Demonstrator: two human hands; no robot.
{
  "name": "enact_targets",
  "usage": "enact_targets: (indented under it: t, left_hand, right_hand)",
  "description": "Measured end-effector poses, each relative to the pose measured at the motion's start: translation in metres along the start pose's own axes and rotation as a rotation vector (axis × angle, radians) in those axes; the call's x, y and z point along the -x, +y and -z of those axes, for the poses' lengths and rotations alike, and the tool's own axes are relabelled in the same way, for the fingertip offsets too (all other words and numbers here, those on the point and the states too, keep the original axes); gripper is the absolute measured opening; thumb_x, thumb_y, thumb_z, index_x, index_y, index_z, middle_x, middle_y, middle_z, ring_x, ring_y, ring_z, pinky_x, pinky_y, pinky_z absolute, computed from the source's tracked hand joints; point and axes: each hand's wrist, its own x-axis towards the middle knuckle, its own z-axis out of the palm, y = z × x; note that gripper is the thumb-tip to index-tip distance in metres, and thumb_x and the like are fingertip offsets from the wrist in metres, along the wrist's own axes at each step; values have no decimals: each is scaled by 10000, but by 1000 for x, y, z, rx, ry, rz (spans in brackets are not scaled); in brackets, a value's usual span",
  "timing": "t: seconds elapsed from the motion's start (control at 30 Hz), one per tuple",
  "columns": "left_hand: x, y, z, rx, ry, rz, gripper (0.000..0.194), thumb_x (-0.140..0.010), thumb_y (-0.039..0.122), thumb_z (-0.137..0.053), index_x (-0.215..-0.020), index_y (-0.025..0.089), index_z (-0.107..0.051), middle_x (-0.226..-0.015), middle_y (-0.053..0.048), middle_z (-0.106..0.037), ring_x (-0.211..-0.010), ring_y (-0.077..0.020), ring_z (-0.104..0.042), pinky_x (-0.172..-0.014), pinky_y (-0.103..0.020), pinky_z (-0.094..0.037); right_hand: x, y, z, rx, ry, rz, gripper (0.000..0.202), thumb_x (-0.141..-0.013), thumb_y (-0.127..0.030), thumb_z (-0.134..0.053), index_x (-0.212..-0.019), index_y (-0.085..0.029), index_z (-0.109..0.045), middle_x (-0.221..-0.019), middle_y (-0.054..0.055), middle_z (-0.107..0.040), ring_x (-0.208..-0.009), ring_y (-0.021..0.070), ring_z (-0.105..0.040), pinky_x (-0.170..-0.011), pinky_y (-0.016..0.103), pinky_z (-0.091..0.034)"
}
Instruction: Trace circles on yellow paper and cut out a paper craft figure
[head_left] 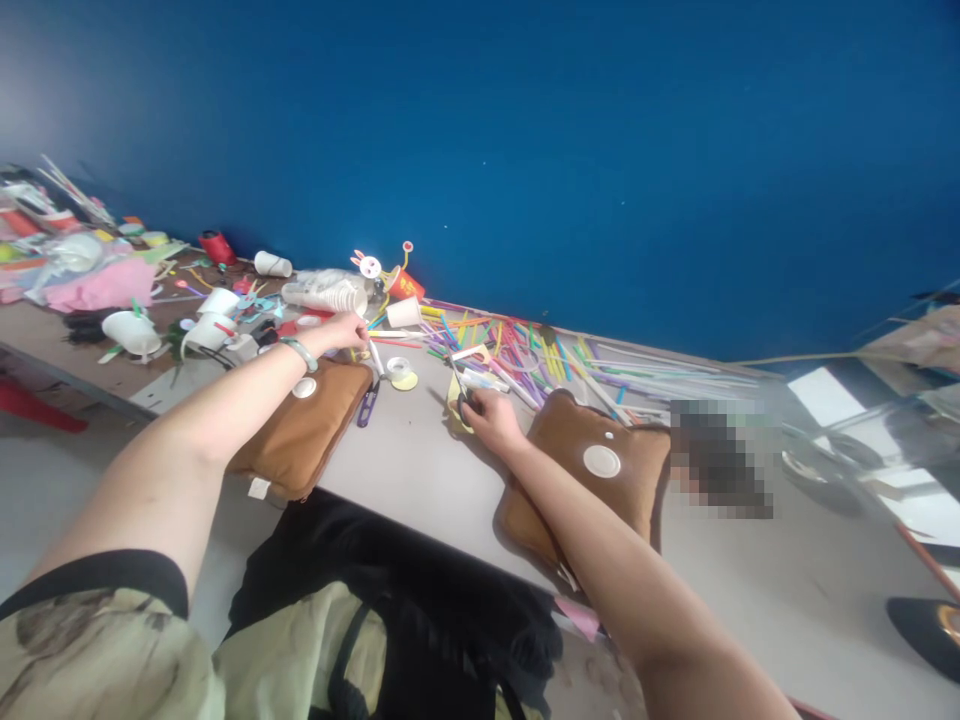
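My left hand (pixel 345 332) is closed in a pinch above the far side of the left brown cushion-like pouch (pixel 322 425). A short, thin white strip (pixel 375 356) hangs at its fingertips; its kind is unclear. Over the table's middle, my right hand (pixel 491 418) is wrapped round the dark handles of scissors (pixel 463 392), blades pointing away from me. Yellowish paper (pixel 454 405) lies by the scissors. My right forearm crosses above a second brown pouch (pixel 574 465). Between the hands are a purple utility knife (pixel 367 403), a tape roll (pixel 398 367) and a yellow disc (pixel 406 382).
Colourful straws and sticks (pixel 517 355) spread along the blue wall (pixel 480 150). Stacked paper cups (pixel 330 293), a red cup with a rabbit-like figure (pixel 405 284) and pink material (pixel 105 285) crowd the left. Clear plastic and white sheets (pixel 825 397) lie at right.
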Motion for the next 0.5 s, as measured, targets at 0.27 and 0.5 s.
enact_targets:
  t: [0.27,0.5]
  left_hand:
    - [10,6,-2,-32,-92,-71,185,-644,250,-654,-771,176,-768,-716,-36,-742,-615,-149,-607,-561,-216,-403]
    - [6,-1,5,-32,-16,-109,172,-641,235,-625,-733,172,-757,-737,-38,-751,-652,-152,-625,-597,-198,-423]
  right_hand:
    - [0,0,0,-5,2,-7,443,-843,-386,-610,-557,-242,-303,-520,-34,-379,-547,140,-356,-549,298,-271]
    - [-1,1,-1,-5,-4,-33,438,-841,-398,-605,-560,-241,-308,-533,-27,-396,-562,145,-362,-568,305,-279]
